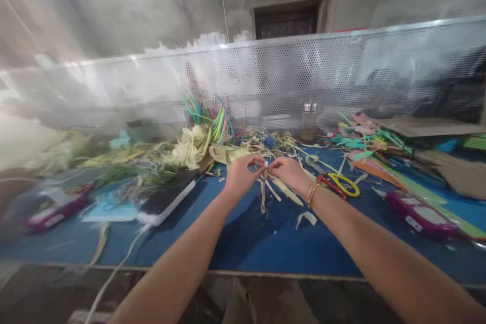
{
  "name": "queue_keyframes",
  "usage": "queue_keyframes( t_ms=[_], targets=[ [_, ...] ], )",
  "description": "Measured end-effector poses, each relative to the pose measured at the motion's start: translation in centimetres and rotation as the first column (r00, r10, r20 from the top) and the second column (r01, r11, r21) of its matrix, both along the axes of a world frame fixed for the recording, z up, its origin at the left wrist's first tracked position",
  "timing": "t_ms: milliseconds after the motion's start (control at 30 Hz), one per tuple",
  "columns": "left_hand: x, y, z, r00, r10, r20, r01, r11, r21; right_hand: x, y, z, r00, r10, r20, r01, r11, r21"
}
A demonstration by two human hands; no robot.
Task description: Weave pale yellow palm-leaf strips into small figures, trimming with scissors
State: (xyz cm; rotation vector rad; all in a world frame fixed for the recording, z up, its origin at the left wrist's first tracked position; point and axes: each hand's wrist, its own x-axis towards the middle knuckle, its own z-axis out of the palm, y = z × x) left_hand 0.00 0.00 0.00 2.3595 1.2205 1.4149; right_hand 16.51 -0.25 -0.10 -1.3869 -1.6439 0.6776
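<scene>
Over the middle of the blue table, my left hand [243,176] and my right hand [291,174] meet fingertip to fingertip. Both are closed in a pinch on a thin tan strip of dried plant fibre [263,193], which hangs down between them. A small whitish bit shows at the fingertips, too small to name. Pale husk-like strips [289,191] lie behind and below my right hand. Close to my right wrist rest scissors [345,185] with yellow and red handles. A curled pale scrap [307,219] lies nearer the table's front.
Left stand a black-and-white box-like device [167,202] with a white cable and heaps of dried husks [193,147]. Coloured stems [218,119] rise behind. A clear bottle [309,121] stands by the perforated metal screen [288,68]. Purple devices [421,216] lie on both sides.
</scene>
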Motion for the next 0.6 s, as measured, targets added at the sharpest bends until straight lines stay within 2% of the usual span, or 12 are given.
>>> queue_keyframes(
  t_ms=[133,267,433,600],
  targets=[
    [0.4,-1.1,0.3,0.995,0.091,-0.03,-0.087,0.99,0.11,-0.6,-0.4,-0.1,0.996,-0.011,-0.088,0.012,1.0,0.015],
    [0.5,-1.4,0.1,0.987,0.157,-0.043,-0.14,0.952,0.273,-1.2,-0.7,-0.2,0.961,0.017,-0.275,-0.01,1.0,0.027],
    [0.3,-1.2,0.0,0.971,0.207,-0.121,-0.139,0.898,0.417,-1.8,-1.0,-0.4,0.951,0.01,-0.31,0.011,0.998,0.066],
    [0.4,-1.6,0.4,0.944,0.272,-0.188,-0.162,0.875,0.456,-2.0,-1.2,-0.3,0.947,-0.009,-0.32,0.04,0.995,0.091]
  ],
)
